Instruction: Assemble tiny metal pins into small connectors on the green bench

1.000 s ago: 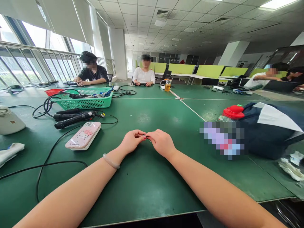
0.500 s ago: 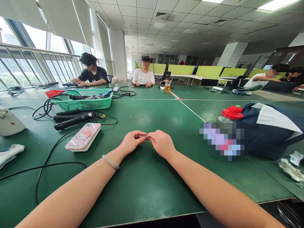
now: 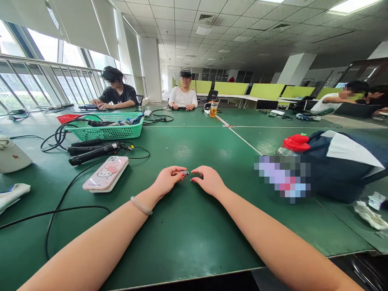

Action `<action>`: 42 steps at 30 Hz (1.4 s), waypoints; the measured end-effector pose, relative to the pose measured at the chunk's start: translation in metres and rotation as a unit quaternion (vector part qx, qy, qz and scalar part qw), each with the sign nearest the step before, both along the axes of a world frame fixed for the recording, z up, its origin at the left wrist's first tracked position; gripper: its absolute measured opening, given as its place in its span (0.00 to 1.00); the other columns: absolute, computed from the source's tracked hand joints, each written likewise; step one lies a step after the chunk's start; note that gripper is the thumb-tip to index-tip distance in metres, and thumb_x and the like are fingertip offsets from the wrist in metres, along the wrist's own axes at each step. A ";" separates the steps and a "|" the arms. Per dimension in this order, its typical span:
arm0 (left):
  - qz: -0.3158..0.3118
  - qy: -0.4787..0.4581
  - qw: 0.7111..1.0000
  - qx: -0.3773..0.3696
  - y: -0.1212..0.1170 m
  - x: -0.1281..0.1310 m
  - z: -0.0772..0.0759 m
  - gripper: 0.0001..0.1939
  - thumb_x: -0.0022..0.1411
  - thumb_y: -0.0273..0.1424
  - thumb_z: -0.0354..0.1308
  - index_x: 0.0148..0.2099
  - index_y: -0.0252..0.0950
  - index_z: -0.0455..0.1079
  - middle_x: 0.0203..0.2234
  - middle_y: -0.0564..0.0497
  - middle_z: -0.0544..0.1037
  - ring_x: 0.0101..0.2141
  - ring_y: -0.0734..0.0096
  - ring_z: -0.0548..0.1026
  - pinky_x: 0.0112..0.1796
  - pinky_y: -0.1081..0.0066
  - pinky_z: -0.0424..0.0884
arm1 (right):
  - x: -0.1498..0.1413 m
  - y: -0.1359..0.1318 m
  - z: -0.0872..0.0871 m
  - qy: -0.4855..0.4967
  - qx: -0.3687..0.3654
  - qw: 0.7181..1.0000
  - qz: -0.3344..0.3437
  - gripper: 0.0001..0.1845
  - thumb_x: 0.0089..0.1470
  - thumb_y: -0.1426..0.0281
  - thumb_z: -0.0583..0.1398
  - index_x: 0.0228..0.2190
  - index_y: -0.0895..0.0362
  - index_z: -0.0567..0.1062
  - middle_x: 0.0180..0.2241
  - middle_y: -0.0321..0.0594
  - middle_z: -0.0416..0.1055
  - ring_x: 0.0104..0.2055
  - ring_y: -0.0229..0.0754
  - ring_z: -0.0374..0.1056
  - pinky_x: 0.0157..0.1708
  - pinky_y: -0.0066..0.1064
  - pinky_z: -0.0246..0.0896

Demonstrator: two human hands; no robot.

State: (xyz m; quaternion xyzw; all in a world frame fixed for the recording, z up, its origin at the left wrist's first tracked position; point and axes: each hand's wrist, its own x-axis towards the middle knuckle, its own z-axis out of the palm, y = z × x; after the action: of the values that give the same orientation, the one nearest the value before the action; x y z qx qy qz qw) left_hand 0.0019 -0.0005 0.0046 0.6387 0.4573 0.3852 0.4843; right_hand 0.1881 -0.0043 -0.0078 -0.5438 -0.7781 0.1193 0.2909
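Between the thumb and fingers of my left hand (image 3: 168, 180) is a small shiny metallic piece (image 3: 186, 173); it is too small for me to name its kind. My left wrist wears a pale bangle (image 3: 141, 206). Just to the right, my right hand (image 3: 209, 180) is apart from the piece, thumb and fingers parted with nothing visible between them. Both hands are low over the green table (image 3: 188, 242). The nearest thing on the left is a pink phone case with a cartoon cat (image 3: 106, 173).
Black handheld tools (image 3: 93, 152) with cables lie by a green basket (image 3: 106, 127) at left. A red-lidded bottle (image 3: 295, 144) and a dark bag (image 3: 336, 173) stand at right. A cup of amber drink (image 3: 213, 109) and seated people are across the table.
My right hand has let go of the small metallic piece and drawn slightly right, its fingers parting. My left hand keeps hold of the piece, which now shows more.
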 end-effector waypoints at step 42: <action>-0.017 0.009 1.000 -0.019 -0.001 0.001 0.003 0.17 0.52 0.32 0.57 0.45 0.31 0.70 0.28 0.48 0.76 0.28 0.73 0.69 0.35 0.71 0.66 | -0.003 0.002 -0.005 0.031 -0.010 0.999 0.038 0.17 0.45 0.83 0.47 0.30 0.55 0.71 0.27 0.35 0.62 0.29 0.35 0.59 0.31 0.25 0.53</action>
State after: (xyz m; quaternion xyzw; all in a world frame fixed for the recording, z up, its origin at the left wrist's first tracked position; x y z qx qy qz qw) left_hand 0.0031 -0.0014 0.0076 0.6405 0.4578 0.3620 0.4992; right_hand 0.1847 -0.0019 -0.0127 -0.5125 -0.7877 0.1548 0.3049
